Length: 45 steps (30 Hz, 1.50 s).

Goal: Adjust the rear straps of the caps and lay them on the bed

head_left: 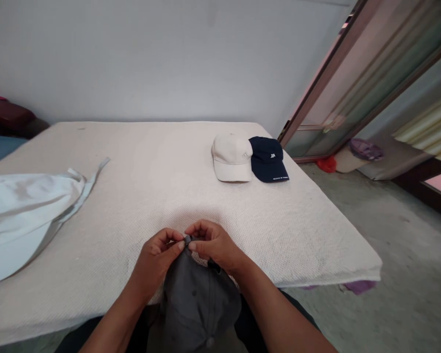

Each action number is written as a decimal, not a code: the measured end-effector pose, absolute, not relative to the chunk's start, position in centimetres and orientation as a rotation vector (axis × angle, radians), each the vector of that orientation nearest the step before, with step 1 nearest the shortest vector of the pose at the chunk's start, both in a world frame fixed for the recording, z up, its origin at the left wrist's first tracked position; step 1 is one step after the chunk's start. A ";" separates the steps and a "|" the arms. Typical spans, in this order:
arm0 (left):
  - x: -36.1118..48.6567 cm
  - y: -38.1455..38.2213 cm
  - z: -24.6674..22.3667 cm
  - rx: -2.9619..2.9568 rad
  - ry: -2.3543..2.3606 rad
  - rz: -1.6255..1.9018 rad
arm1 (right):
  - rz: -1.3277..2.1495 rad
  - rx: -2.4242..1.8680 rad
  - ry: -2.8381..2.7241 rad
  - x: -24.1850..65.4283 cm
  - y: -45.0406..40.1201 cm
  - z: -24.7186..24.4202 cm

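Note:
A dark grey cap hangs at the table's front edge, its crown toward the bottom of the view and its back strap up at my fingers. My left hand pinches the strap's end between thumb and fingers. Close against it on the right, my right hand grips the same strap, thumb and fingertips pressed together. The fingertips of both hands nearly touch. A dark buckle-like piece shows just below my right hand. The cap's brim is hidden.
A beige cap and a navy cap sit side by side toward the back right of the cloth-covered table. A large white cap with loose straps lies at the left. Beyond the right edge is a concrete floor.

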<state>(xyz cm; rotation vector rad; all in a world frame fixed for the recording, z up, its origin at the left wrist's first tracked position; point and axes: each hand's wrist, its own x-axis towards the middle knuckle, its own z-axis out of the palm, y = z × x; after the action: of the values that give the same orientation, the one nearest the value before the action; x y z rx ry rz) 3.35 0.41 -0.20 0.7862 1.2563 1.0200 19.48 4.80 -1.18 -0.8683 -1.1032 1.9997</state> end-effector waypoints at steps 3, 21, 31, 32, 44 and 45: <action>3.5 0.4 -0.4 0.756 1.257 1.043 | 2.044 -0.857 -1.114 19.5 4.9 -1.5; 4.0 0.6 0.1 0.941 1.385 0.983 | 1.882 -0.990 -1.192 19.2 4.9 -2.3; 2.4 1.5 0.1 1.047 1.378 0.810 | 1.632 -0.962 -1.562 19.1 4.4 -2.0; 2.2 1.5 0.1 1.073 1.376 0.794 | 1.615 -0.966 -1.584 19.1 4.4 -2.0; 1.5 1.7 -0.3 1.191 1.303 0.677 | 1.569 -0.921 -1.720 19.1 4.3 -1.2; 1.5 1.7 -0.4 1.182 1.303 0.683 | 1.581 -0.923 -1.720 19.1 4.3 -1.2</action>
<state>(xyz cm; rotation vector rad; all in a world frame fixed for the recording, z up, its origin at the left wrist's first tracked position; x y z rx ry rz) 1.54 1.67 -0.35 1.1816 1.3030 0.6830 19.09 4.30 -1.21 -0.9226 -1.7203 1.5812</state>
